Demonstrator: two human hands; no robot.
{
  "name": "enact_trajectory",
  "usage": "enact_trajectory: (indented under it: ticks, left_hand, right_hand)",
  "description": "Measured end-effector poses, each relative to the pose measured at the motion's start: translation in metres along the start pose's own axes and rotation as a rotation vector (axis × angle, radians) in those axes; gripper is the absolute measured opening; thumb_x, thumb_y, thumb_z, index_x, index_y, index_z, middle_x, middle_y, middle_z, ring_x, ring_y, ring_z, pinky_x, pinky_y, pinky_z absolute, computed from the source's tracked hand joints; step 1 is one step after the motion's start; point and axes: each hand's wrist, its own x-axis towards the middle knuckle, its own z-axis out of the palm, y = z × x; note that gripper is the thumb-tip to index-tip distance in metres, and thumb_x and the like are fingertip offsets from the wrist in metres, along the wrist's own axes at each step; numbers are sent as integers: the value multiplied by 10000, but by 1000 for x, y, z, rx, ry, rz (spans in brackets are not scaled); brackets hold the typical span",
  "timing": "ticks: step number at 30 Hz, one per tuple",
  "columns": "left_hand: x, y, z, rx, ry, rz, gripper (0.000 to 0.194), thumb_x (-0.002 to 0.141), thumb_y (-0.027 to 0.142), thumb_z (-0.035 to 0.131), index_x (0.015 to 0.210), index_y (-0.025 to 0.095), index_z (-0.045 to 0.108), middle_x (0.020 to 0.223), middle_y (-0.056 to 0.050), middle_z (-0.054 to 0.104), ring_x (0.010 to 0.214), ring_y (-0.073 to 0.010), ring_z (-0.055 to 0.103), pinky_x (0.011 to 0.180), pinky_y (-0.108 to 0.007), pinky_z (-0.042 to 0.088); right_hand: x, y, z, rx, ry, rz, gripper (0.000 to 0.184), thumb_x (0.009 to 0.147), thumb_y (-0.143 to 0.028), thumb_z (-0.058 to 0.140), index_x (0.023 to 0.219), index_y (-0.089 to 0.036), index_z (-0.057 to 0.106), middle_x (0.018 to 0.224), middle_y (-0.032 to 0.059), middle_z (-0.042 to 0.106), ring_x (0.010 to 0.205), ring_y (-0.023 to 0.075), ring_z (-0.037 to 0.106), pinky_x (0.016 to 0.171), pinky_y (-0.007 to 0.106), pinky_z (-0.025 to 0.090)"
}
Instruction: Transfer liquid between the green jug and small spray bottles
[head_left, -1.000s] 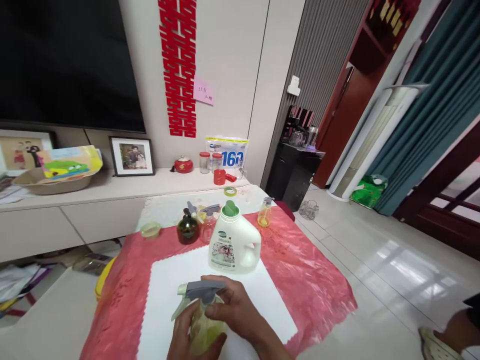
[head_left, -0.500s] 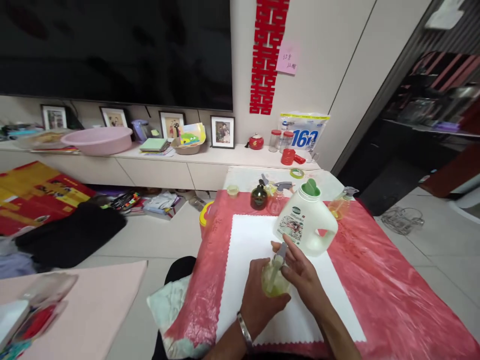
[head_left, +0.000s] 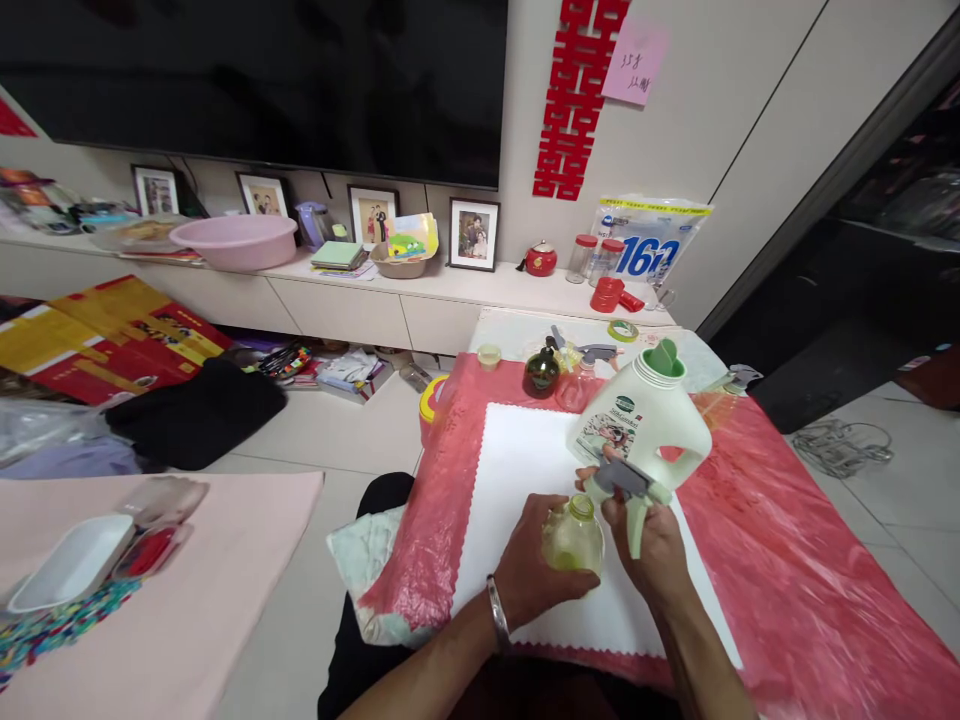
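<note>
My left hand [head_left: 536, 560] is wrapped round a small clear yellow-green bottle [head_left: 576, 540]; its neck is uncovered and some liquid shows in it. Just to the right, my right hand [head_left: 656, 545] grips a grey and pale green trigger spray head [head_left: 630, 485], held apart from the bottle neck. Behind both hands a large white detergent jug [head_left: 637, 420] stands upright, a green cap [head_left: 661, 358] tilted in its mouth. Under them lies a white scalloped mat [head_left: 517, 450] on a red plastic table cover [head_left: 765, 530].
Beyond the mat are a dark round bottle [head_left: 541, 373], a clear pinkish bottle [head_left: 576, 388], a small cup [head_left: 489, 357] and a roll of tape [head_left: 622, 331]. A bottle with amber liquid [head_left: 716, 405] stands behind the jug. A long cabinet [head_left: 360, 310] runs along the wall.
The spray head has come off the bottle and moved right in my right hand. My left hand still holds the bottle. The whole view has shifted.
</note>
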Motion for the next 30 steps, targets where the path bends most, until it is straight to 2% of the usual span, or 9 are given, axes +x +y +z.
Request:
enact_trajectory:
  ticks: [4,9,11,13,16,18,21,26,30]
  left_hand:
    - [1,-9,-2,138,14,80,770,495,139,829,1190,213,506,1179,-77,511,1120,-296,538,1021,-491,457]
    - [2,-24,-8,229,74,155,777,533,130,795,1237,222,481,1207,-90,502,1171,-317,519,1061,-547,432]
    - [4,-28,-13,269,134,168,761,557,143,785,1250,216,479,1221,-98,503,1193,-323,511,1069,-552,426]
    - [9,-32,-18,313,202,173,741,585,175,782,1261,211,479,1231,-103,500,1204,-325,506,1068,-556,425]
    - [17,-38,-25,370,280,188,726,616,225,780,1275,203,476,1232,-109,500,1195,-322,510,1060,-558,430]
    - [24,-43,-28,400,314,206,726,624,239,774,1283,193,472,1235,-119,499,1193,-322,508,1059,-556,430]
    - [33,-49,-29,439,346,231,728,645,262,764,1299,186,453,1244,-127,492,1201,-321,497,1060,-557,429]
    - [48,-55,-26,514,374,256,728,679,342,765,1309,200,431,1265,-125,478,1223,-319,483,1080,-565,410]
    - [55,-65,-26,504,366,248,732,726,417,733,1336,183,403,1273,-143,494,1225,-329,493,1065,-568,422]
  right_hand:
    - [11,-36,-1,40,137,-166,423,811,-336,768,1201,-259,625,1178,60,577,969,201,630,921,408,549]
    - [14,-96,-27,-25,263,-299,377,804,-245,765,1159,-234,638,1196,56,560,955,166,627,900,342,561]
    - [12,-110,-45,-251,223,-348,372,873,-275,695,1230,-242,595,1247,60,539,1026,172,609,920,340,550]
    - [10,-113,-63,-576,93,-338,370,939,-330,606,1299,-263,548,1260,54,541,1062,176,600,909,329,548]
    - [6,-96,-84,-913,-115,-198,358,943,-348,566,1285,-244,584,1149,51,598,984,173,616,817,279,540]
    - [1,-73,-91,-1042,-202,-113,332,926,-317,546,1232,-214,625,1099,59,607,927,170,604,771,269,510]
    - [-9,-31,-90,-1203,-306,-16,301,944,-286,482,1183,-189,639,1081,74,592,936,170,571,815,293,482]
    - [-23,20,-78,-1356,-353,79,283,1007,-332,529,1192,-129,595,1150,90,540,1060,177,522,965,376,460]
    - [-25,24,-85,-1334,-321,70,315,1001,-374,561,1203,-133,584,1221,94,513,1133,191,500,1009,398,452]
